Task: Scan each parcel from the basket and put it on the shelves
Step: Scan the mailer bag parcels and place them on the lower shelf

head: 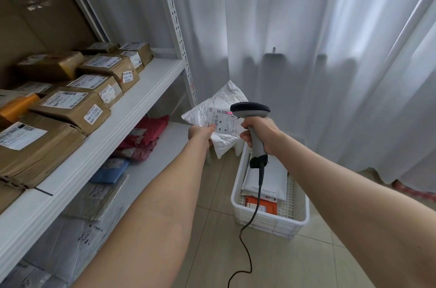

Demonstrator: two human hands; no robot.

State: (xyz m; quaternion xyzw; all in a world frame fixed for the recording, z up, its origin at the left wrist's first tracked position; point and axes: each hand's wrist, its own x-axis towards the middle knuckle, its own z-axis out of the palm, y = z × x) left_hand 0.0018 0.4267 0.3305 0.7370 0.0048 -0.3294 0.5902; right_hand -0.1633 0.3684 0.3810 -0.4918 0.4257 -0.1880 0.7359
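- Now our left hand (200, 133) pinches the soft white bubble bag (221, 106) by its edge, up near the white plastic basket (271, 223).
- Our right hand (262, 134) wraps its fingers round the grey scanner (250, 109).
- We think the bag is light and floppy.

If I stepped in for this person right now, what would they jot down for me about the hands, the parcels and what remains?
Left hand pinches the white padded parcel, held up beside the shelves. Right hand grips the corded scanner; its red line falls on the parcel's label.
Shelves already carry brown boxes above, soft mailers below.
The basket on the floor holds at least a white mailer and an orange parcel.
Left: shelve this parcel, then scan and shelve those.
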